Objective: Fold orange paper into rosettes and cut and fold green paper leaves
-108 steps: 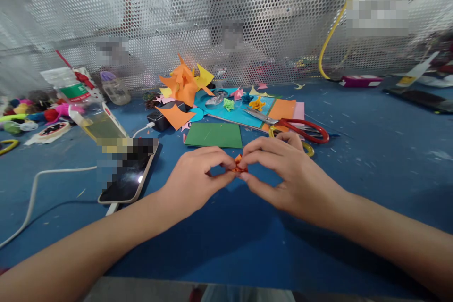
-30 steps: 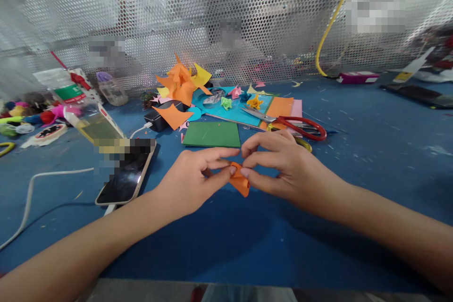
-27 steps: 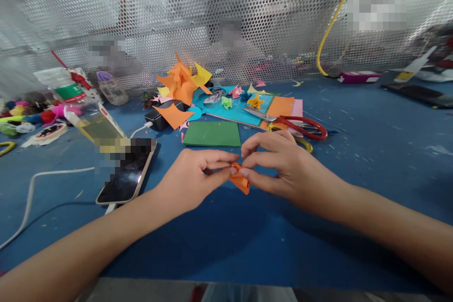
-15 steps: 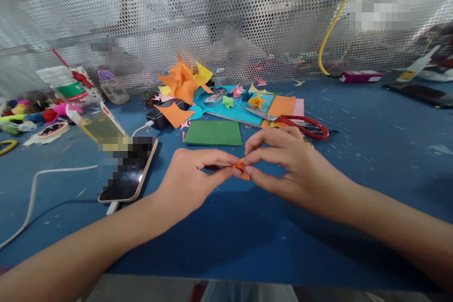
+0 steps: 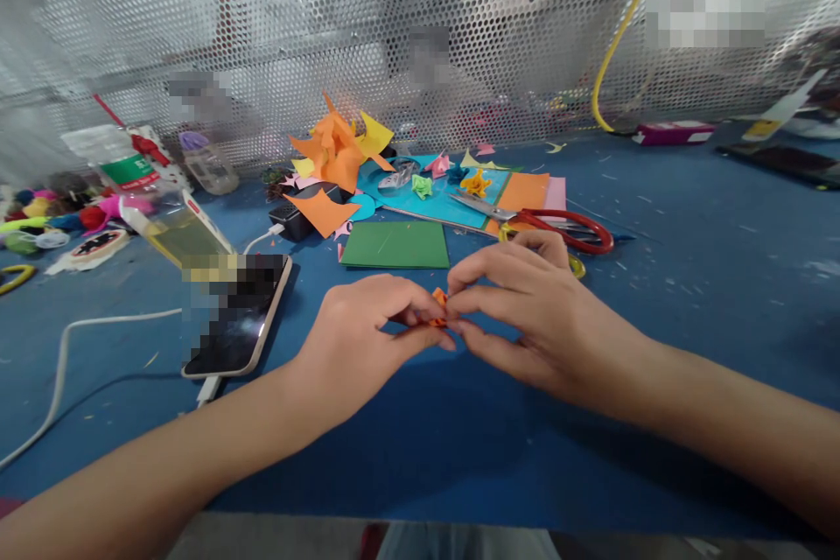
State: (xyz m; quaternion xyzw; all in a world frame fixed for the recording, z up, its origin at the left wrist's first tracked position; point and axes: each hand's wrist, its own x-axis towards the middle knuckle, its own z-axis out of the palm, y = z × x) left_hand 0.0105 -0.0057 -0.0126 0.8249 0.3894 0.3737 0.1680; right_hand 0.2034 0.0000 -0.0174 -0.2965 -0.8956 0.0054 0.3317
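A small folded piece of orange paper [image 5: 439, 306] is pinched between my two hands above the blue table. My left hand [image 5: 374, 324] grips it from the left between thumb and fingers. From the right, the fingertips and thumb of my right hand [image 5: 525, 302] press on its edge. Fingers cover much of the paper, so its full shape is hidden. Just beyond my hands lies a folded green sheet [image 5: 395, 245]. Red-handled scissors [image 5: 564, 227] rest behind my right hand, with a yellow ring handle [image 5: 577, 266] partly hidden near its knuckles.
A phone [image 5: 242, 315] with a white cable leans at the left. Orange paper scraps [image 5: 338, 149] pile on a black box [image 5: 298, 214]. Small folded paper stars lie on a blue sheet [image 5: 433, 197]. Bottles [image 5: 124, 162] stand at far left, before a perforated metal screen [image 5: 367, 9].
The orange paper has turned in my fingers and moved slightly left. My left thumb now reaches further under it, and my right fingers have shifted a little left.
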